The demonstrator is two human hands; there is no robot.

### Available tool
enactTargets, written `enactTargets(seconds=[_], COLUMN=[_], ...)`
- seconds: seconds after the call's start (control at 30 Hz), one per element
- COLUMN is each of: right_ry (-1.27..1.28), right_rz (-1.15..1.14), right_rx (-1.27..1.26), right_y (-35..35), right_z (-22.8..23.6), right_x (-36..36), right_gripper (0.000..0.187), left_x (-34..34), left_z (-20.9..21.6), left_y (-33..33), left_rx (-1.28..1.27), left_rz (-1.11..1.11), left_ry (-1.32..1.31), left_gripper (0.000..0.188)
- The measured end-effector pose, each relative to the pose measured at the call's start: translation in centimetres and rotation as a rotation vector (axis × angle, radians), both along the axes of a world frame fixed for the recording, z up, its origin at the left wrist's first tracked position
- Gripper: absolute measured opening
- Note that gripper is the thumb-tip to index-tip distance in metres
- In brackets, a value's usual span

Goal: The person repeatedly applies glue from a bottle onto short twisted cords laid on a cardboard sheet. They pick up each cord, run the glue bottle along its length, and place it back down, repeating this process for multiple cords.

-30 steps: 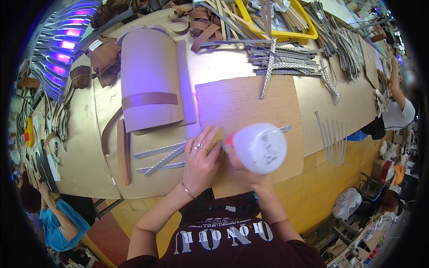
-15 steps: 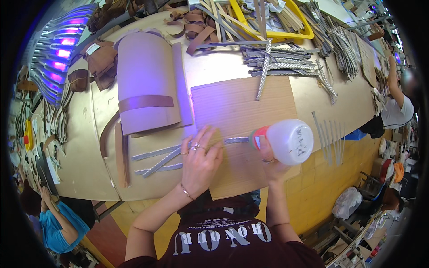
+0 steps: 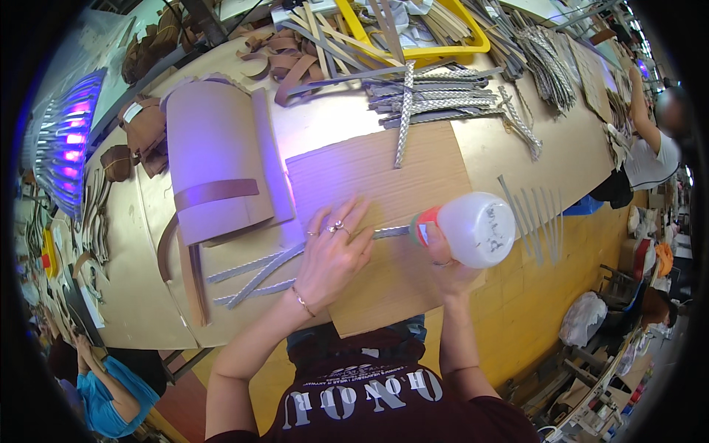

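Observation:
In my right hand (image 3: 447,267) is a white plastic squeeze bottle (image 3: 481,230) with a red and green band near its neck. It is tilted so its base faces up and its neck end points left, at a silver braided strip (image 3: 390,232). My left hand (image 3: 336,257) rests with fingers spread over that strip, on a sheet of corrugated cardboard (image 3: 384,177). Other grey and silver strips (image 3: 258,284) stick out left of this hand, one crossing the others. The bottle's tip is hidden, so I cannot tell whether anything comes out.
Left of the cardboard stands a rolled brown sheet (image 3: 214,140) with a band round it. Braided strips (image 3: 443,100) lie at the back before a yellow tray (image 3: 473,46). Thin grey strips (image 3: 539,225) hang over the right edge. Two other people (image 3: 111,395) work at the sides.
The whole view has turned and shifted slightly. Against the cardboard, both hands and the bottle have moved a little to the right along the strip.

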State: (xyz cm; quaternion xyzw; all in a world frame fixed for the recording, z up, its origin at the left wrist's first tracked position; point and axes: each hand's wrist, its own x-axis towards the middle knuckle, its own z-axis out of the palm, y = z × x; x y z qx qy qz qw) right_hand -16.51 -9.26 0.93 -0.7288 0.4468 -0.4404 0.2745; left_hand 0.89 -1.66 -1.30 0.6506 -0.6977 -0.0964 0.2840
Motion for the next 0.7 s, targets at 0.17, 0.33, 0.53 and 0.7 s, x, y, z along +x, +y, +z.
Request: enactTargets(seconds=[0.17,0.33,0.53,0.7], right_ry=[-0.102,-0.158,-0.175,-0.511], right_rz=[-0.221,-0.36,-0.508,-0.542], right_rx=[0.036,-0.032,-0.103,-0.081], right_y=[-1.7,-3.6,-5.1,-6.3], right_z=[0.3,0.2,-1.7,-2.1], right_x=[-2.1,-3.4,-7.0,-9.9], right_gripper=[0.03,0.029,0.034,0.038], left_x=[0.0,-0.2,0.0,1.4], left_z=[-0.2,-0.1,-0.6,0.1], left_y=[0.1,-0.1,0.1,3.1], left_rx=[-0.022,-0.056,-0.122,-0.199], left_rz=[-0.004,-0.004,-0.034,-0.019], left_ry=[-0.048,-0.086,-0.15,-0.101], left_gripper=[0.017,0.016,0.015,0.016])
